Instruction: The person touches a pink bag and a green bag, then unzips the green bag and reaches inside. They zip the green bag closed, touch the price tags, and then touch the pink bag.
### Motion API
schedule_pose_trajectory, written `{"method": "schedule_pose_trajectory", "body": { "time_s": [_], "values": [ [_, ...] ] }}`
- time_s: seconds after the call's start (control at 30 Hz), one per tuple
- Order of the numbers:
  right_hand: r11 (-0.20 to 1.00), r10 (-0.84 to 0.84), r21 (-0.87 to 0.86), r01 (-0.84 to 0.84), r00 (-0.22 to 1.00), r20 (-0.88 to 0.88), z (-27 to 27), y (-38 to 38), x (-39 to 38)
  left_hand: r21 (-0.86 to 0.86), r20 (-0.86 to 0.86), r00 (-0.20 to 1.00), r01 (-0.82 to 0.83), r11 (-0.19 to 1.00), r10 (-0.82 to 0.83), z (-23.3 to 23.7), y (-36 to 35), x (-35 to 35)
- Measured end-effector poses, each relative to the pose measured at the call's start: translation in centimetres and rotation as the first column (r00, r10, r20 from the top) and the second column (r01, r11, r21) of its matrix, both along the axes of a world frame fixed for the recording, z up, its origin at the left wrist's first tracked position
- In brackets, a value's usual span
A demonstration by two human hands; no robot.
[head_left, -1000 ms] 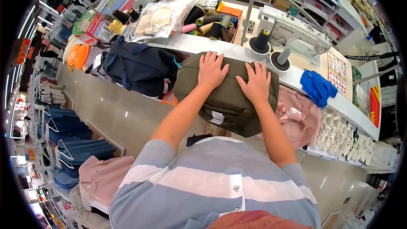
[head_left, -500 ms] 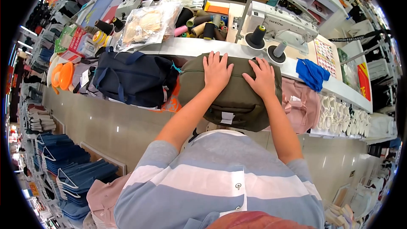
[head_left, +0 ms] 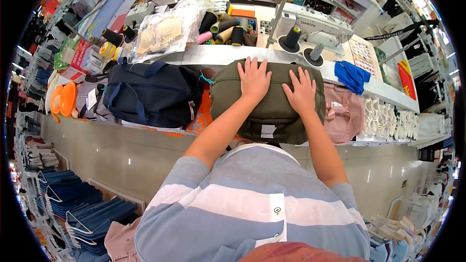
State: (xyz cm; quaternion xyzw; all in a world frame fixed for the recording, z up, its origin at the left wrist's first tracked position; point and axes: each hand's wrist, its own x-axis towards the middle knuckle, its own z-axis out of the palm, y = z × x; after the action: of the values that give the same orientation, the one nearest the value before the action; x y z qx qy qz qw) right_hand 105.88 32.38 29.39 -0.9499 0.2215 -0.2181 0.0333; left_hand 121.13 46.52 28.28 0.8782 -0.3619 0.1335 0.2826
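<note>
An olive green bag (head_left: 276, 104) lies in front of me, its zip running across the top and a white tag on its near side. My left hand (head_left: 254, 80) rests flat on the bag's top with fingers spread. To its right, my right hand (head_left: 301, 90) also presses on the top, fingers apart. Left of the green bag is a dark navy bag (head_left: 150, 92) with a teal string at its edge. A pink bag (head_left: 342, 114) sits just to the right, beside a blue cloth (head_left: 352, 76).
Behind the bags, a white counter (head_left: 199, 55) holds thread spools (head_left: 236, 36), a plastic packet (head_left: 167, 34), cone spools (head_left: 291, 40) and a sewing machine (head_left: 315, 22). White shoes (head_left: 388, 120) hang at the right. Folded jeans (head_left: 97, 221) on hangers stand at lower left.
The view has shifted slightly. The green bag sits closer against the counter, with its near side drawn in. Both hands remain spread on its top.
</note>
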Motion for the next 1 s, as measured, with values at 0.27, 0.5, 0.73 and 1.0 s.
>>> {"method": "schedule_pose_trajectory", "body": {
  "time_s": [0.27, 0.5, 0.73, 1.0],
  "values": [
    [1.0, 0.014, 0.027, -0.015, 0.999, 0.038, 0.3, 0.4, -0.2, -0.025, 0.004, 1.0, 0.022, 0.999, -0.022, 0.0, 0.5, 0.0],
    [0.999, 0.016, 0.047, -0.018, 0.999, 0.047, 0.5, 0.2, -0.1, -0.017, 0.009, 1.0, 0.011, 1.0, -0.011, -0.1, 0.2, 0.0],
    [0.998, 0.026, 0.054, -0.03, 0.997, 0.071, 0.3, -0.3, -0.2, -0.011, 0.017, 1.0, 0.005, 1.0, -0.004, -0.2, -0.1, 0.0],
    [0.997, 0.047, 0.057, -0.052, 0.994, 0.098, 0.1, -0.7, -0.4, -0.029, 0.05, 0.999, 0.008, 1.0, -0.006, -0.3, -0.5, -0.1]
  ]
}}
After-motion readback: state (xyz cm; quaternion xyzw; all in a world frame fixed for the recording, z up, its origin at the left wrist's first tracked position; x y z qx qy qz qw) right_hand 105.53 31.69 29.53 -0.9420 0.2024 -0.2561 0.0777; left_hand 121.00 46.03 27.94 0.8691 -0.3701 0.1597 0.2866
